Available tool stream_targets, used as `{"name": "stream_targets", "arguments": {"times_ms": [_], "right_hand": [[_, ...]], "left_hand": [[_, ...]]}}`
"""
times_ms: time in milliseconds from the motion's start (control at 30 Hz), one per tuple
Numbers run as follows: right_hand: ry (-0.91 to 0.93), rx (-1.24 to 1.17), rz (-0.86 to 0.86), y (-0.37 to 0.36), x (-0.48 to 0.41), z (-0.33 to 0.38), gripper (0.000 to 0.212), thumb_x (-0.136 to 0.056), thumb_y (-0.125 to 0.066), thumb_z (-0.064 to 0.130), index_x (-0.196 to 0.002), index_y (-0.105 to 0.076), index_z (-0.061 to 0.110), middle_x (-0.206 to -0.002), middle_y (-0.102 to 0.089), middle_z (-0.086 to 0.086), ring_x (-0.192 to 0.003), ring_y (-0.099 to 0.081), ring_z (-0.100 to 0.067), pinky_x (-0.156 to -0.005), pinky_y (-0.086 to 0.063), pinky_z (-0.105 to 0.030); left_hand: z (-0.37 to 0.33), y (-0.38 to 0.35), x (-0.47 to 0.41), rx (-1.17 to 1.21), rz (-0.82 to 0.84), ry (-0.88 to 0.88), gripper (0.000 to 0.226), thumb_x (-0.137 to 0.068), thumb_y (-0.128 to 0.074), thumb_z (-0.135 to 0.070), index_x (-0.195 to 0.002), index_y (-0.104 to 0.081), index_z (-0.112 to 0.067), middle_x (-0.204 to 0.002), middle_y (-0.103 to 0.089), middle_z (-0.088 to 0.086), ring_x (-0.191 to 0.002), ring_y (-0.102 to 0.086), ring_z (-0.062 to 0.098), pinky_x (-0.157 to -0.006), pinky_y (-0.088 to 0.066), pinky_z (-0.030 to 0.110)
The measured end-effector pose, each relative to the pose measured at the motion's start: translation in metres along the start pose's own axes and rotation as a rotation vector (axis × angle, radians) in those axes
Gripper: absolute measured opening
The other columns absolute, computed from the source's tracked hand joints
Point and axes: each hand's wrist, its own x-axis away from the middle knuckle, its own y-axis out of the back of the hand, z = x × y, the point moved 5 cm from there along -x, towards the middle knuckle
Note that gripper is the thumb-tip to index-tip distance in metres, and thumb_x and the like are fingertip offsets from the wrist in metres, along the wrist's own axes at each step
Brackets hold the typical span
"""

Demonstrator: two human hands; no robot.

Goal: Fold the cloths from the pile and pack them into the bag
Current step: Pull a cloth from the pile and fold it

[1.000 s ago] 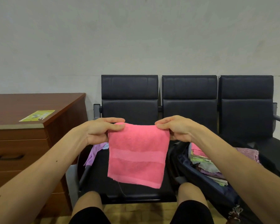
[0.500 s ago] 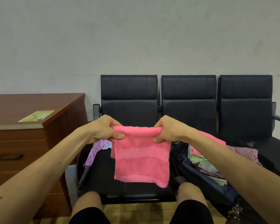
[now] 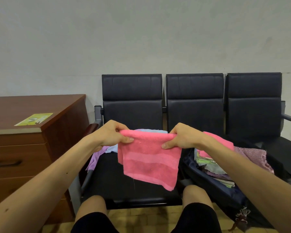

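Above the left seat of the black bench [image 3: 133, 185], a pink towel [image 3: 149, 158] hangs doubled over, its folded top edge stretched between both hands and its loose lower corner drooping toward the seat's front edge. The left hand [image 3: 112, 133] pinches the fold's left end with thumb and curled fingers; the right hand [image 3: 181, 137] grips the right end the same way. This looks like the folding step, partway done: one fold is made, and the next move likely calls for bringing the two ends together to halve the towel again while keeping the edges aligned. Behind the towel, on the bench seat, lie lilac and pale blue cloths [image 3: 107, 149], the remaining pile. Right of the towel, on the bench's middle seat, the open dark bag [image 3: 225, 187] already holds a stack of folded cloths [image 3: 212, 165].
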Motion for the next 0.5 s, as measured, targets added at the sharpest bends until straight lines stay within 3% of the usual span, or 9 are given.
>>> {"name": "stream_targets", "arguments": {"times_ms": [67,133,200,267,300,400,500], "right_hand": [[-0.021,-0.055,0.011,-0.001,0.001,-0.011,0.026,-0.075,-0.085,0.033,-0.084,-0.077,0.011,-0.087,-0.075,-0.003,-0.083,-0.070,-0.019,-0.075,-0.055,-0.030],[-0.035,-0.235,0.029,0.002,0.008,-0.022,0.027,-0.075,-0.085,0.028,-0.090,-0.078,0.007,-0.091,-0.076,-0.006,-0.088,-0.072,-0.022,-0.083,-0.056,-0.033],[0.017,-0.633,-0.006,0.009,0.017,-0.029,0.021,-0.074,-0.081,0.019,-0.091,-0.078,0.007,-0.095,-0.077,-0.010,-0.088,-0.073,-0.024,-0.083,-0.059,-0.033],[0.015,-1.086,-0.082,0.011,0.028,-0.038,0.018,-0.074,-0.073,0.021,-0.088,-0.076,0.010,-0.092,-0.076,-0.010,-0.078,-0.073,-0.019,-0.073,-0.061,-0.030],[-0.024,-1.191,-0.105,0.006,0.035,-0.041,0.015,-0.079,-0.070,0.023,-0.087,-0.074,0.012,-0.086,-0.076,-0.007,-0.072,-0.072,-0.016,-0.067,-0.060,-0.028],[-0.120,-1.134,-0.028,-0.025,0.052,-0.058,0.013,-0.088,-0.068,0.012,-0.100,-0.068,0.015,-0.085,-0.077,0.000,-0.075,-0.073,-0.013,-0.062,-0.058,-0.024],[-0.191,-1.161,-0.092,-0.025,0.060,-0.077,0.026,-0.082,-0.072,0.004,-0.103,-0.065,0.018,-0.085,-0.077,0.002,-0.087,-0.070,-0.020,-0.069,-0.055,-0.033]], "left_hand": [[-0.003,-0.006,0.004,0.146,0.068,-0.053,0.019,-0.084,-0.076,-0.017,-0.101,-0.076,-0.009,-0.100,-0.074,0.008,-0.099,-0.070,0.023,-0.081,-0.057,0.026],[-0.006,-0.020,0.004,0.457,0.164,-0.071,0.028,-0.085,-0.070,-0.016,-0.111,-0.072,-0.006,-0.106,-0.074,0.012,-0.101,-0.071,0.024,-0.081,-0.059,0.029],[-0.013,-0.034,-0.002,0.756,0.151,-0.056,0.029,-0.084,-0.065,-0.017,-0.110,-0.071,-0.007,-0.103,-0.075,0.013,-0.094,-0.073,0.023,-0.077,-0.060,0.032],[-0.024,-0.046,-0.015,0.925,0.062,-0.037,0.020,-0.089,-0.061,-0.016,-0.105,-0.070,-0.007,-0.095,-0.076,0.011,-0.082,-0.074,0.019,-0.070,-0.061,0.031],[-0.028,-0.051,-0.021,0.962,0.018,-0.037,0.016,-0.093,-0.059,-0.014,-0.103,-0.070,-0.006,-0.091,-0.076,0.010,-0.079,-0.074,0.017,-0.066,-0.061,0.030],[-0.043,-0.074,-0.043,0.930,-0.030,0.005,0.017,-0.096,-0.060,-0.014,-0.107,-0.069,-0.004,-0.086,-0.077,0.008,-0.076,-0.074,0.016,-0.062,-0.059,0.028],[-0.040,-0.101,-0.065,0.898,0.001,0.128,0.030,-0.094,-0.066,-0.025,-0.115,-0.069,-0.004,-0.100,-0.076,0.012,-0.090,-0.074,0.023,-0.074,-0.058,0.034]]}}
